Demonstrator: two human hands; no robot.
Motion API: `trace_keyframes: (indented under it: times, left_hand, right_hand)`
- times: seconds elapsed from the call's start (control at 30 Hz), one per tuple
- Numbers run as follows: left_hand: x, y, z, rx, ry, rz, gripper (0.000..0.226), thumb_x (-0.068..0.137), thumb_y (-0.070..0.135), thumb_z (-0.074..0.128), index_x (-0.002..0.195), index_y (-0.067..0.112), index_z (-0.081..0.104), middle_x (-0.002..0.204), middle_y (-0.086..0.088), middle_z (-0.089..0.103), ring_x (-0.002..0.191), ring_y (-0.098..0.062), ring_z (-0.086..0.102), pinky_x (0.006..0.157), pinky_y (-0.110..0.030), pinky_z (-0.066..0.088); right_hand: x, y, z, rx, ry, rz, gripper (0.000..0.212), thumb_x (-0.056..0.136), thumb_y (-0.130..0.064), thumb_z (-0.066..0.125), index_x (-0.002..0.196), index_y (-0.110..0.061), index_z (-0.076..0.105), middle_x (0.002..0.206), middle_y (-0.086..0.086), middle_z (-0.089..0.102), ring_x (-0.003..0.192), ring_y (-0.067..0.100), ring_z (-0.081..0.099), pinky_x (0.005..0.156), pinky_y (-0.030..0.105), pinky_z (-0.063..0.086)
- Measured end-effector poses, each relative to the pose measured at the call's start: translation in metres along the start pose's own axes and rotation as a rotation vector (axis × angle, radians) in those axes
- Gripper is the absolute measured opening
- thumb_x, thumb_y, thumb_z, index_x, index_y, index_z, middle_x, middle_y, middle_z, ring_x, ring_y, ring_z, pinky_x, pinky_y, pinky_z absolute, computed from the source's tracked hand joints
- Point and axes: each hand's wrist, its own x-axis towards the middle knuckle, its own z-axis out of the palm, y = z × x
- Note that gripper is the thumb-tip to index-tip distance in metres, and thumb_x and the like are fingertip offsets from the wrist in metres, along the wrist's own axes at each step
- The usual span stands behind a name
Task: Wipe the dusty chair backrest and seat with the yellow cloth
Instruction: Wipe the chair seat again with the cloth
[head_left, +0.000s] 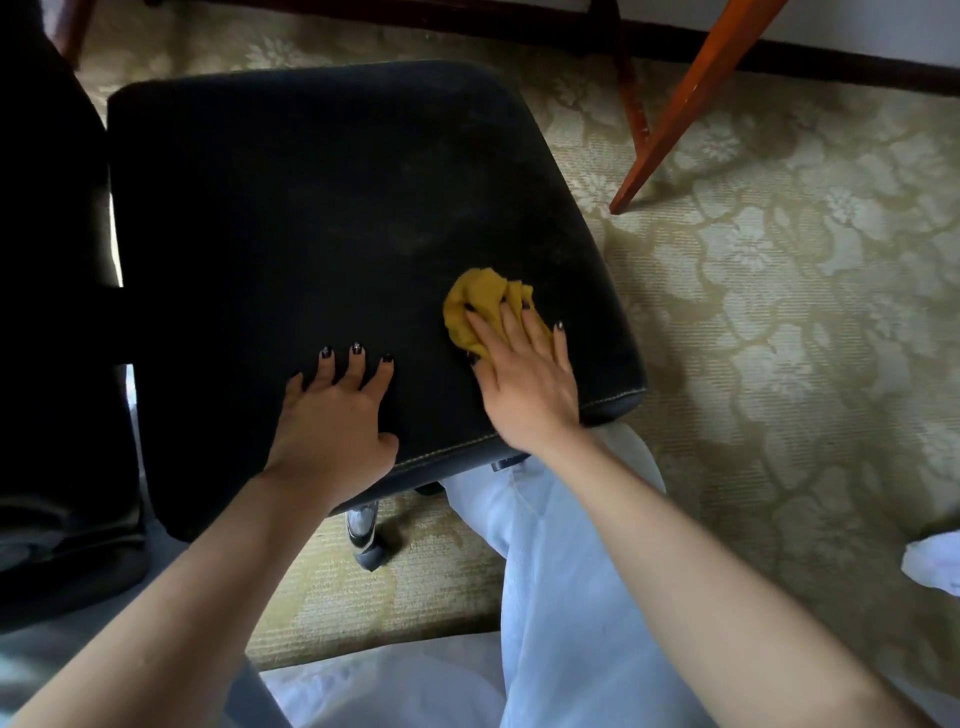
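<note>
A black padded chair seat (311, 218) fills the middle of the head view, with faint dusty patches toward its right side. The black backrest (47, 260) stands at the far left, mostly in shadow. A crumpled yellow cloth (480, 301) lies on the seat's near right area. My right hand (524, 374) presses flat on the cloth with straight fingers. My left hand (337, 410) rests on the seat's front edge, fingers spread on top and the thumb over the rim.
An orange-brown wooden furniture leg (691, 104) slants down to the patterned carpet (779, 312) at the upper right. A chair caster (366, 535) shows under the seat. My light trouser leg (561, 571) is close to the seat's front. Something white (930, 564) lies at the right edge.
</note>
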Motion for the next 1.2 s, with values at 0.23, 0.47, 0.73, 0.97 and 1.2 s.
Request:
trace_keyframes:
  times: [0.23, 0.47, 0.73, 0.97, 1.2]
  left_hand:
    - [-0.001, -0.002, 0.0, -0.007, 0.01, 0.002, 0.073, 0.09, 0.039, 0.042, 0.151, 0.027, 0.004, 0.159, -0.005, 0.006, 0.146, -0.029, 0.007, 0.117, -0.044, 0.013]
    - [-0.002, -0.004, 0.001, -0.027, 0.023, 0.006, 0.074, 0.089, 0.037, 0.044, 0.152, 0.026, 0.006, 0.159, -0.006, 0.007, 0.146, -0.029, 0.008, 0.116, -0.045, 0.014]
    - [0.001, -0.003, 0.0, 0.07, 0.03, 0.025, 0.074, 0.089, 0.04, 0.043, 0.152, 0.025, 0.007, 0.158, -0.008, 0.012, 0.144, -0.031, 0.014, 0.117, -0.043, 0.014]
    - [0.002, -0.002, -0.001, 0.102, 0.005, 0.021, 0.074, 0.087, 0.037, 0.044, 0.151, 0.024, 0.008, 0.158, -0.01, 0.013, 0.143, -0.033, 0.016, 0.116, -0.042, 0.016]
    - [0.003, -0.001, -0.002, 0.127, 0.011, 0.024, 0.073, 0.089, 0.039, 0.041, 0.151, 0.024, 0.007, 0.158, -0.01, 0.013, 0.143, -0.033, 0.017, 0.116, -0.042, 0.017]
  right_hand:
    - [0.057, 0.046, -0.017, 0.098, -0.002, 0.202, 0.049, 0.102, -0.039, 0.024, 0.149, -0.042, 0.01, 0.161, -0.006, 0.002, 0.147, 0.016, -0.001, 0.118, 0.049, -0.003]
    - [0.089, 0.104, -0.019, 0.438, -0.09, 0.533, 0.05, 0.102, -0.043, 0.023, 0.15, -0.04, 0.011, 0.159, 0.0, 0.014, 0.144, 0.029, 0.019, 0.118, 0.047, 0.012]
    - [0.022, 0.138, -0.003, 0.703, -0.144, 0.635, 0.052, 0.1, -0.047, 0.028, 0.15, -0.033, 0.022, 0.151, 0.001, 0.035, 0.138, 0.027, 0.033, 0.115, 0.041, 0.024]
    - [-0.021, 0.111, -0.009, 0.393, -0.104, 0.561, 0.049, 0.104, -0.036, 0.022, 0.151, -0.027, 0.016, 0.153, 0.01, 0.028, 0.131, 0.035, 0.038, 0.102, 0.04, 0.034]
    - [-0.041, 0.073, -0.004, 0.036, -0.086, 0.433, 0.054, 0.103, -0.03, 0.029, 0.152, -0.018, 0.012, 0.157, 0.02, 0.015, 0.138, 0.042, 0.026, 0.114, 0.043, 0.022]
